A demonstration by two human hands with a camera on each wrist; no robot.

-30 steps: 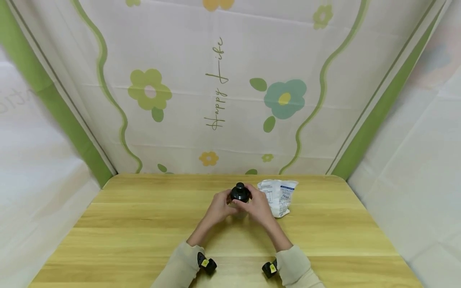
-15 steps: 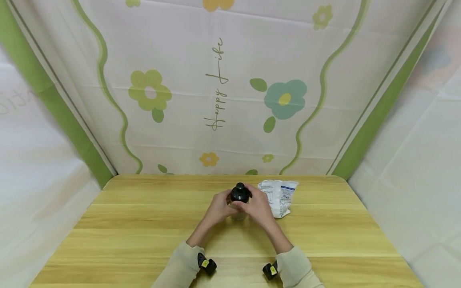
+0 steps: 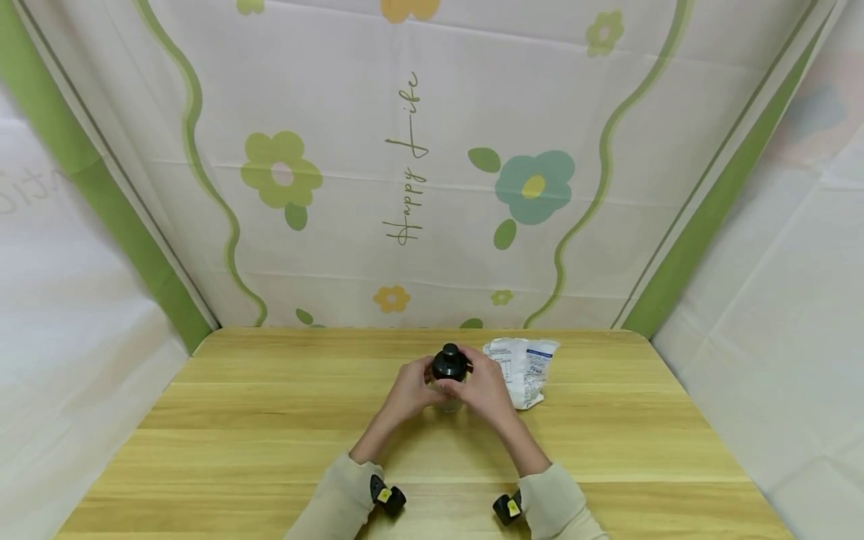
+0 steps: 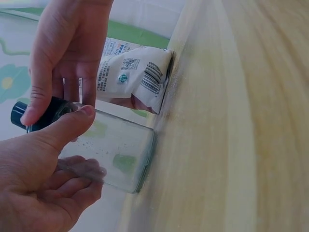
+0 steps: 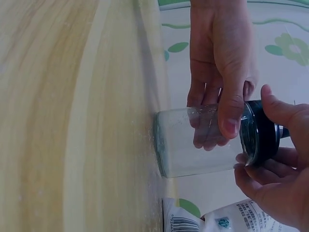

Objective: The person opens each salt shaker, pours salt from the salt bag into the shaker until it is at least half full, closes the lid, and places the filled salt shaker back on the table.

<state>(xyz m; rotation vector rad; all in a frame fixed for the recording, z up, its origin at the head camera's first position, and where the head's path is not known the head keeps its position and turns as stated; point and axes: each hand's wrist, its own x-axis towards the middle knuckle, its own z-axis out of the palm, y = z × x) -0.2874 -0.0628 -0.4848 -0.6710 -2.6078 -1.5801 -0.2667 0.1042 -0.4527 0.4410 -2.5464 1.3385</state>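
A clear glass jar (image 5: pixel 193 159) stands upright on the wooden table, its walls see-through with a few droplets showing. Its black lid (image 3: pixel 449 366) has a knob on top. My left hand (image 3: pixel 410 388) grips the glass body, thumb on the near side and fingers behind, as the left wrist view shows. My right hand (image 3: pixel 483 384) holds the lid at the jar's top, with its thumb in front and fingers curled round the far side. Just right of the right hand lies a crumpled white packet (image 3: pixel 523 371) with printed text and a barcode.
The wooden table (image 3: pixel 270 420) has a back edge close behind the jar, against a hanging white cloth (image 3: pixel 337 112) with printed flowers. More cloth hangs at both sides. Each sleeved wrist carries a small black camera (image 3: pixel 388 495).
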